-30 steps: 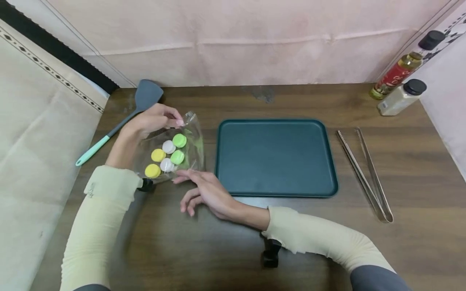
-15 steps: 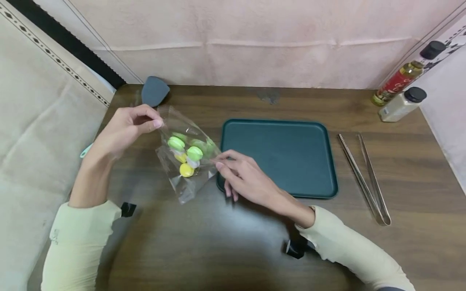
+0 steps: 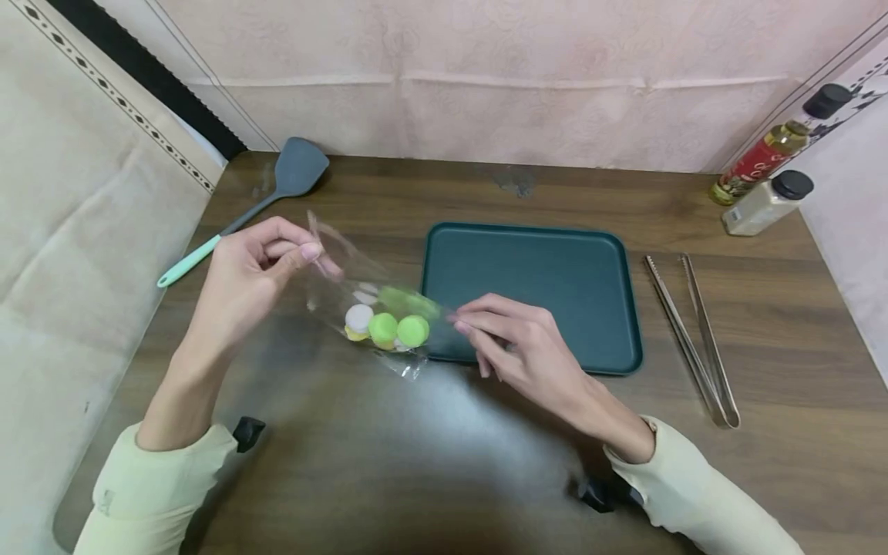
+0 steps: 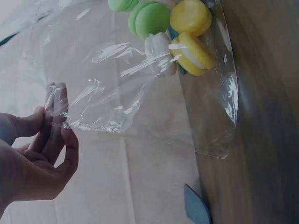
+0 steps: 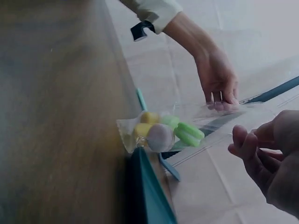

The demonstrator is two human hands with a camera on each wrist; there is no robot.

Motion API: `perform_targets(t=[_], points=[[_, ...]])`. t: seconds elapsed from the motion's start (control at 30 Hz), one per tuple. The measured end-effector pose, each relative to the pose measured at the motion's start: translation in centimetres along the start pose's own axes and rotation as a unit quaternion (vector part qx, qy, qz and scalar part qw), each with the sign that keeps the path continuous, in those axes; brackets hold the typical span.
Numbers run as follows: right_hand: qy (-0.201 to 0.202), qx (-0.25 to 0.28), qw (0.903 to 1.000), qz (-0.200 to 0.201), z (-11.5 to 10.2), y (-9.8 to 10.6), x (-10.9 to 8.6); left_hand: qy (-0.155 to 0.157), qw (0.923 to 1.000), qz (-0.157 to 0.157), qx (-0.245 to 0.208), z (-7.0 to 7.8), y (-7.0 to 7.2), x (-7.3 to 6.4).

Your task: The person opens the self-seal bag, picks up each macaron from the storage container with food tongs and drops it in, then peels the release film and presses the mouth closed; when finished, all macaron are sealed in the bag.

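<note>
A clear plastic bag (image 3: 405,364) hangs above the table between both hands. Inside it are several macarons (image 3: 384,329) in green, white and yellow, gathered low; the left wrist view shows green and yellow macarons (image 4: 149,19) through the film. My left hand (image 3: 253,274) pinches one upper corner of the bag between thumb and fingers. At the opposite upper side, my right hand (image 3: 534,351) pinches the film by its fingertips, close to the left edge of the dark teal tray (image 3: 527,293). Glare on the film hides where its opening is.
A spatula (image 3: 298,166) with a mint handle lies at the back left. Metal tongs (image 3: 694,343) rest right of the tray. An oil bottle (image 3: 756,160) and a black-capped jar (image 3: 759,210) stand at the back right. Cloth walls (image 3: 451,116) enclose the table.
The bag has been lifted off the table and shifted right. My right hand has moved right and taken hold of its other side. The macarons have slid together at the bottom.
</note>
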State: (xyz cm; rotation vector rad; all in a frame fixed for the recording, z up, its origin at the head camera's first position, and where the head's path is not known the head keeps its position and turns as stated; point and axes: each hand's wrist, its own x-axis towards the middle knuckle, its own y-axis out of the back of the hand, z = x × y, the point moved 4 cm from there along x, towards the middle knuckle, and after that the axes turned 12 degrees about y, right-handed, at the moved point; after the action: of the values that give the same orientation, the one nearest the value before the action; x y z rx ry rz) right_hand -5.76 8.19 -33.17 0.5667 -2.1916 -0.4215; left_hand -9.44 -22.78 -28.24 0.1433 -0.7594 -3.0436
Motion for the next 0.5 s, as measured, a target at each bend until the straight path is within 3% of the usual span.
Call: perform_targets(t=[0.13,0.2,0.37,0.5], points=[[0.036,0.000,0.9989,0.031,-1.5,1.3,-0.2,-0.014,0.9994,0.007,-0.031,0.8,-0.2,-1.7],[0.056,0.001,0.9972,0.050,-2.5,2.2,0.0,-0.032,0.9972,0.000,-0.068,1.4,-0.3,-2.7],[0.123,0.023,0.9870,0.100,-5.3,4.7,-0.1,-0.092,0.9779,-0.047,-0.181,3.0,-0.9,-5.3],[0.147,0.077,0.9774,0.131,-6.6,6.5,-1.5,-0.115,0.9724,-0.080,-0.187,3.8,-2.6,-7.3]])
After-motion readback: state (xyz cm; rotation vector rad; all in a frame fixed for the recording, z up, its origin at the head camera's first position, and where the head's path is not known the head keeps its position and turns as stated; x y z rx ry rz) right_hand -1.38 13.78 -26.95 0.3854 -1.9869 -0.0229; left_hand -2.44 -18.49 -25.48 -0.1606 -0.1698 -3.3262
